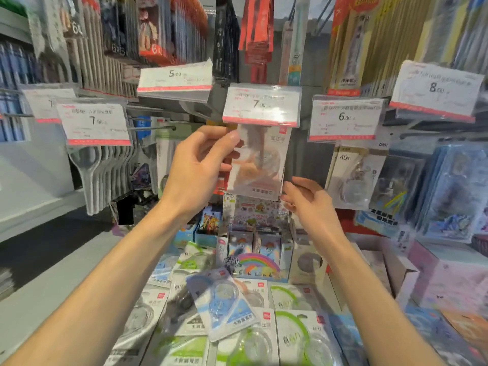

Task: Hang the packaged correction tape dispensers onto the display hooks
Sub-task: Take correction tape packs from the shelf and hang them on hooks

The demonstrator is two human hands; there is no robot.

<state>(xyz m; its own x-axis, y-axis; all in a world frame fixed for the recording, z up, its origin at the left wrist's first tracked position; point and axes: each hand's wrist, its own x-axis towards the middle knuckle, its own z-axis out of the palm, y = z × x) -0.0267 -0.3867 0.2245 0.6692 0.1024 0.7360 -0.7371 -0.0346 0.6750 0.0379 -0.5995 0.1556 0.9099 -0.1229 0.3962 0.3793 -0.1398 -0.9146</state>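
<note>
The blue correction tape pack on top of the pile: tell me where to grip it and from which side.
Pinch the blue correction tape pack by its flat card edge at the upper end, coming from above. It lies tilted on top of the other packs, and its bulging clear blister in the middle gives fingers less purchase than the thin card.

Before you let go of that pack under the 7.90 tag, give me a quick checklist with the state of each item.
1. Left hand grips the orange pack by its left edge: ok.
2. Pack's hole threaded on the hook: cannot tell, the 7.90 price tag hides it.
3. Pack hangs straight: ok, roughly upright.
4. Right hand free to steady the pack's lower corner: ok, open just below it.
5. More packs to hang: ok, a blue pack lies on the pile below.
</note>
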